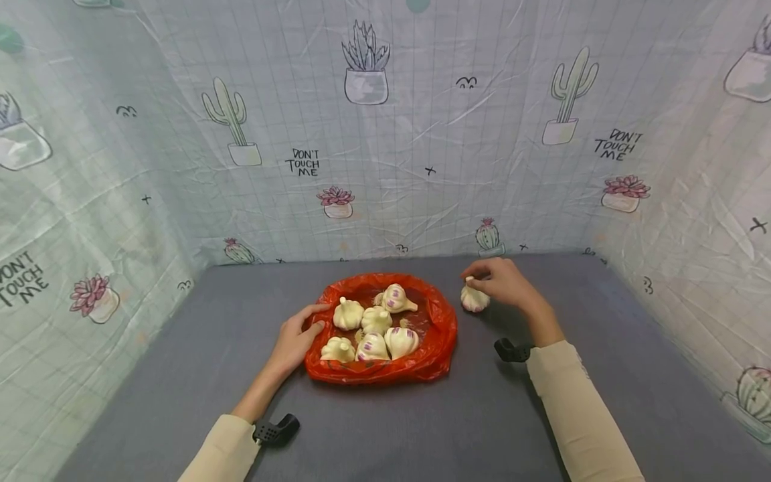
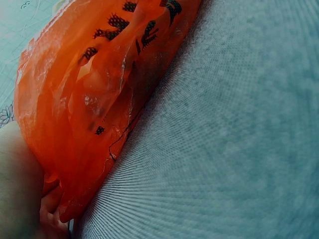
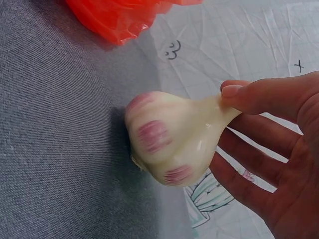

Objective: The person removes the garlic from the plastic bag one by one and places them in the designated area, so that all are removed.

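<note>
A red plastic bag (image 1: 442,335) lies with its mouth spread wide, and several white garlic bulbs (image 1: 376,321) with purple marks sit inside it. My left hand (image 1: 296,340) holds the bag's left rim. In the left wrist view, the bag's printed side (image 2: 84,114) fills the upper left, and part of the hand (image 2: 20,184) shows at its lower edge. Right of the bag, my right hand (image 1: 504,284) pinches one more garlic bulb (image 3: 169,134) by its stem between thumb and index finger. That bulb is upright, its base close over the table.
The grey table (image 1: 385,428) extends around the bag. A pale curtain (image 1: 421,134) printed with cacti and words stands behind it and along both sides. Black wrist straps (image 1: 277,430) sit on both forearms.
</note>
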The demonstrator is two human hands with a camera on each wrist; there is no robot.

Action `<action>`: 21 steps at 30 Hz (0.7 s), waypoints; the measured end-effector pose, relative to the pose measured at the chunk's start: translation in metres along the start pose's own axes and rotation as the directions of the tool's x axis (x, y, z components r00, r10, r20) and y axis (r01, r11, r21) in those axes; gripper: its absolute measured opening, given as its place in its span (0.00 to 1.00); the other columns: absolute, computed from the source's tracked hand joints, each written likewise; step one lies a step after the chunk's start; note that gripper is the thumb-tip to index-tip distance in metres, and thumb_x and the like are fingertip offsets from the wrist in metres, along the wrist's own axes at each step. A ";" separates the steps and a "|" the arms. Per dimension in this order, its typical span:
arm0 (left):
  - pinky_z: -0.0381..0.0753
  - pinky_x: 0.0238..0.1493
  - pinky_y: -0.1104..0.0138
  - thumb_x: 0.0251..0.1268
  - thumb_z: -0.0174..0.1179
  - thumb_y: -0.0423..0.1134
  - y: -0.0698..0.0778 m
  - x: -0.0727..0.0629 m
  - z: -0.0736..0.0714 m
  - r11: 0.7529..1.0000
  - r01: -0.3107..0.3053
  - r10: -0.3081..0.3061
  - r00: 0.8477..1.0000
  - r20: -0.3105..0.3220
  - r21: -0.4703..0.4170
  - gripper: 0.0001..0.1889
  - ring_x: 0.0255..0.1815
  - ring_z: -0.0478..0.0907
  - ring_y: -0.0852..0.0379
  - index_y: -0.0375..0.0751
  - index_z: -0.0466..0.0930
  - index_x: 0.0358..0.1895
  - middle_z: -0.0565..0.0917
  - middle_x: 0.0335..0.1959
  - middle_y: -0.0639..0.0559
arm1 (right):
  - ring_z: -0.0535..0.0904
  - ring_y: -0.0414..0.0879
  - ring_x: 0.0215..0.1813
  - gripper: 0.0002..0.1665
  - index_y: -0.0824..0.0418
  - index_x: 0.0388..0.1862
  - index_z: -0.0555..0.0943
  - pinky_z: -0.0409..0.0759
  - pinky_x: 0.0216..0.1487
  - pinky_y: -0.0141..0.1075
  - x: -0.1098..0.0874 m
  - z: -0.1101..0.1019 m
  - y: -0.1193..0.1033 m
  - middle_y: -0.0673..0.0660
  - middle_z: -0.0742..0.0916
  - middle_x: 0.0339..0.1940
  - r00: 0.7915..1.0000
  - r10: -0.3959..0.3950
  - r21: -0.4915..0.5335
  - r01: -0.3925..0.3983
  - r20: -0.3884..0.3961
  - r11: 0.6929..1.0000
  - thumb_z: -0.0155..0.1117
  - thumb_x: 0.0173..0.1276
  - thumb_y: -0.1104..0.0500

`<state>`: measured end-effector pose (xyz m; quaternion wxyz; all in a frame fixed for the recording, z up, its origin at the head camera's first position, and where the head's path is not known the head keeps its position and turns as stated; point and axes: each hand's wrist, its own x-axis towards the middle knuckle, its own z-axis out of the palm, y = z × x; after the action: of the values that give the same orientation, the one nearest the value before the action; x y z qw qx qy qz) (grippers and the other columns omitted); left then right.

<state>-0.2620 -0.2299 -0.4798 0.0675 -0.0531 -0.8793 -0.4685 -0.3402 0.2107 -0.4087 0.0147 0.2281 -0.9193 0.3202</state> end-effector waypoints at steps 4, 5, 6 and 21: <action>0.68 0.74 0.44 0.76 0.58 0.37 0.001 0.002 -0.001 1.000 -0.011 0.012 1.000 -0.004 0.010 0.18 0.76 0.70 0.41 0.50 0.81 0.65 0.78 0.70 0.42 | 0.85 0.62 0.57 0.14 0.63 0.55 0.87 0.83 0.56 0.58 0.002 -0.001 0.000 0.63 0.90 0.53 1.000 -0.017 -0.001 0.017 -0.005 1.000 0.63 0.76 0.60; 0.68 0.75 0.44 0.76 0.58 0.37 0.001 0.002 -0.001 1.000 -0.015 0.015 1.000 -0.005 0.014 0.18 0.76 0.70 0.41 0.51 0.81 0.65 0.78 0.70 0.42 | 0.85 0.62 0.57 0.14 0.63 0.55 0.87 0.83 0.56 0.58 0.002 -0.001 0.001 0.63 0.90 0.53 1.000 -0.017 -0.004 0.017 -0.008 1.000 0.63 0.76 0.60; 0.67 0.75 0.44 0.76 0.58 0.37 0.001 0.002 -0.001 1.000 -0.017 0.017 1.000 -0.007 0.017 0.18 0.76 0.70 0.41 0.51 0.82 0.65 0.79 0.70 0.42 | 0.85 0.62 0.57 0.14 0.63 0.55 0.87 0.83 0.56 0.58 0.003 -0.001 0.001 0.63 0.90 0.53 1.000 -0.014 -0.004 0.014 -0.013 1.000 0.63 0.76 0.60; 0.70 0.73 0.45 0.75 0.58 0.37 -0.001 0.000 -0.001 1.000 -0.002 0.002 1.000 -0.008 0.013 0.18 0.74 0.72 0.42 0.51 0.82 0.65 0.79 0.70 0.42 | 0.85 0.61 0.56 0.14 0.62 0.55 0.87 0.82 0.57 0.58 0.001 0.001 0.002 0.63 0.90 0.53 1.000 0.004 0.001 -0.004 -0.012 1.000 0.63 0.76 0.59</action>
<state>-0.2619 -0.2306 -0.4800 0.0718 -0.0518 -0.8820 -0.4628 -0.3418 0.2111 -0.4102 0.0195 0.2245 -0.9195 0.3220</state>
